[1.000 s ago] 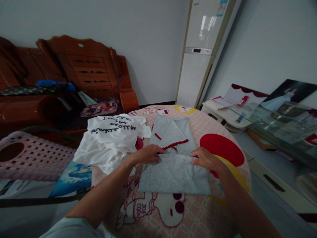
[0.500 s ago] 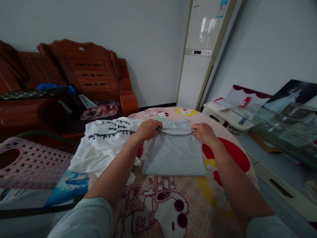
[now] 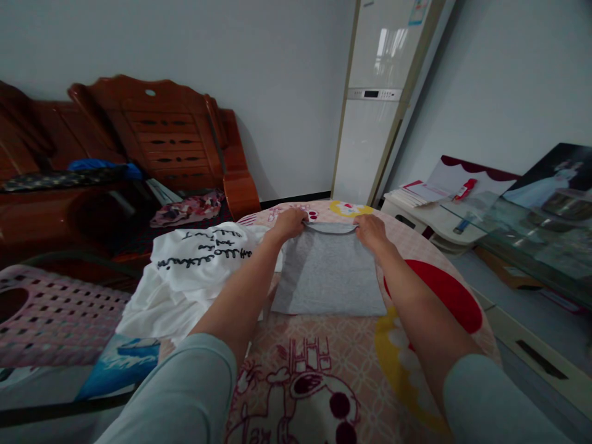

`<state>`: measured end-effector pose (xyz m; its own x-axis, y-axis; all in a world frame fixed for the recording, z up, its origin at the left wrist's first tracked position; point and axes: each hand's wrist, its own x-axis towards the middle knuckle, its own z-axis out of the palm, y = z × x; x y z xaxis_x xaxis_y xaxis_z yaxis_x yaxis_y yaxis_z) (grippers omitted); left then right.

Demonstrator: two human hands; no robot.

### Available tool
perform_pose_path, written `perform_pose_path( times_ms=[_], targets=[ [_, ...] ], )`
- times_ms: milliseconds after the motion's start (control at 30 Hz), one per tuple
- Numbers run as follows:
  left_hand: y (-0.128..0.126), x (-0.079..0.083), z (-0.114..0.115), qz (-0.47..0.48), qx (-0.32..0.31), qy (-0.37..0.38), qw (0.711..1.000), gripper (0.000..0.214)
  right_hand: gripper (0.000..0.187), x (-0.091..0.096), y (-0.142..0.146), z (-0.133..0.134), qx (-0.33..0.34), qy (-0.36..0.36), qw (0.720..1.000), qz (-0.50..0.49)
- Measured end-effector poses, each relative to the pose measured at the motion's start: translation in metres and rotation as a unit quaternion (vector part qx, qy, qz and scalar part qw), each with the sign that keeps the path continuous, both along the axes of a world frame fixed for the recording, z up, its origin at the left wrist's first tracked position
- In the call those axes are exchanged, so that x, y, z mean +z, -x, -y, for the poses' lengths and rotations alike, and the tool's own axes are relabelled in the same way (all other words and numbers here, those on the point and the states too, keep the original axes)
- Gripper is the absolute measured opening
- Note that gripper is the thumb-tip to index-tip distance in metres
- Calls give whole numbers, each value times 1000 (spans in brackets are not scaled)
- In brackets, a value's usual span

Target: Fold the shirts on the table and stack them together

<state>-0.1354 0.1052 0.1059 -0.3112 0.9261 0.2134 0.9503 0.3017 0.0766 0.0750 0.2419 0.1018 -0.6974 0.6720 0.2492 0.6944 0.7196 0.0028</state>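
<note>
Fingers of the left hand and right hand curl in, pinching the far corners of the folded grey garment, which lies flat mid-table on the patterned tablecloth, just right of a white shirt pile; an uneven pull could skew its layers.

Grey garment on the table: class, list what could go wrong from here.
1. Both the left hand and right hand pinch the grey garment at its far edge, near the table rim; the folded layers might slip apart.
2. The left forearm passes beside the white shirt pile and could drag it.
</note>
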Motion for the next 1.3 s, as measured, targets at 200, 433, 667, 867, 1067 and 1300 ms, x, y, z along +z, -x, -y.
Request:
perform_pose_path(
  times_ms=[200, 433, 667, 867, 1067, 1300],
  targets=[
    [-38, -56, 1, 12, 3, -106, 994, 35, 35, -52, 0, 28, 43, -15, 999, -16],
    [-49, -105, 18, 70, -102, 41, 992, 54, 49, -110, -12, 38, 128, 67, 989, -12],
    [-15, -111, 20, 62, 32, 50, 996, 53, 50, -118, -34, 14, 28, 67, 997, 2],
    [-3, -113, 9, 130, 114, -7, 985, 51, 49, -123, -41, 13, -3, 54, 998, -20],
    [19, -98, -13, 210, 220, -31, 952, 54, 42, -112, -18, -14, -42, 108, 990, -76],
    [47, -94, -32, 279, 256, -21, 925, 51, 46, -101, 21, -54, -83, 162, 977, -114]
  ],
)
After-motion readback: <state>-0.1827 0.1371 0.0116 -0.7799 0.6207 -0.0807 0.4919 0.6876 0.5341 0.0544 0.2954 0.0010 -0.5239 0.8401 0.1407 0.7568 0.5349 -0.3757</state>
